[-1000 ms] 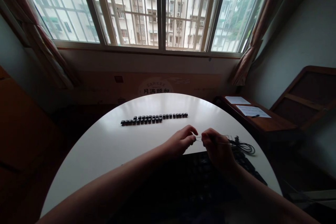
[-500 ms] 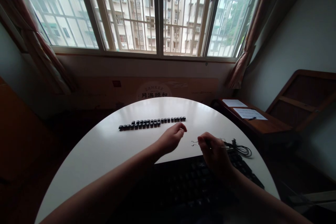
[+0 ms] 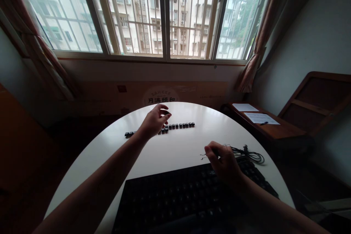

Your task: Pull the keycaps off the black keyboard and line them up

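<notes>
My left hand (image 3: 154, 120) is over the rows of black keycaps (image 3: 181, 125), with a small dark keycap (image 3: 167, 112) pinched between thumb and fingers. It covers part of the rows. My right hand (image 3: 223, 161) is closed around a wire keycap puller (image 3: 203, 156), whose two thin hooked tips stick out to the left. Beneath that hand, the black keyboard (image 3: 164, 193) spans the near side of the table, and my right forearm hides some of its keys.
A coiled black cable (image 3: 253, 156) lies at the right behind the keyboard. The round white table (image 3: 109, 153) has a curved edge. Farther right, papers (image 3: 260, 118) and a pen (image 3: 263, 123) rest on a wooden chair or bench (image 3: 285, 129). A barred window (image 3: 164, 18) is ahead.
My left hand has moved left and away from me, from beside the right hand to over the keycap rows. My right hand still holds the puller, its tips slightly lower. More keyboard shows.
</notes>
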Tool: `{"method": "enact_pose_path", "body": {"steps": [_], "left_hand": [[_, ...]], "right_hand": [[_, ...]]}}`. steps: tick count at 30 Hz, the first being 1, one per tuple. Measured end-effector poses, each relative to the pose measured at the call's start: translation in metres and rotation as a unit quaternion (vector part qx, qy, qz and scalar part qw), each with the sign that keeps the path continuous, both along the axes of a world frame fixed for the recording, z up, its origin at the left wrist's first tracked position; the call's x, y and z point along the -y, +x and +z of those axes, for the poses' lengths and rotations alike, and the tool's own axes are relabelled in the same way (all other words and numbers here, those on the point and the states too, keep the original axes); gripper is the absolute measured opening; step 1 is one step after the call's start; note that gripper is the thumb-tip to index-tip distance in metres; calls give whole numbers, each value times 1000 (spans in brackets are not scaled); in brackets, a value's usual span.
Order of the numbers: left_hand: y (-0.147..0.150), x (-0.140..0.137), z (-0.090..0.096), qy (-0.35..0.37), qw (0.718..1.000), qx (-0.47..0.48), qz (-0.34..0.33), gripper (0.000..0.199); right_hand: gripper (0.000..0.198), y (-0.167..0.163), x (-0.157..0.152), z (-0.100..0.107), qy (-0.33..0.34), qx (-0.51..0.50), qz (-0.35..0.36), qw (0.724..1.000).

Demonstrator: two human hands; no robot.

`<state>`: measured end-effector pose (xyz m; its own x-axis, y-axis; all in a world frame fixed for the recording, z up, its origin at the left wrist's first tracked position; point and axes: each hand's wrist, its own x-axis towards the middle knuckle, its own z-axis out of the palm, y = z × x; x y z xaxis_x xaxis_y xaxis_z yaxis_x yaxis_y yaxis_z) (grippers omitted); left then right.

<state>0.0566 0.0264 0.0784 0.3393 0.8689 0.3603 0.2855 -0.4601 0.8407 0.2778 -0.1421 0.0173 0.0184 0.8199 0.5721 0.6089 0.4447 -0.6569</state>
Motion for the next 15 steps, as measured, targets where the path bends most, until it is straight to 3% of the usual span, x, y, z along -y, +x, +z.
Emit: {"method": "enact_pose_path", "body": {"steps": [7,12,15], "left_hand": [[-5,-8,-10,43,993,-110,23,26],[-9,-10,-14,143,958,-242,51,26],[-10,-14,-22,129,951,-280,31,25]], "right_hand": [[31,-2,2,1,3,3,11,1000],[30,-2,2,3,6,8,11,1000],[30,-2,2,2,8,12,9,1000]]}}
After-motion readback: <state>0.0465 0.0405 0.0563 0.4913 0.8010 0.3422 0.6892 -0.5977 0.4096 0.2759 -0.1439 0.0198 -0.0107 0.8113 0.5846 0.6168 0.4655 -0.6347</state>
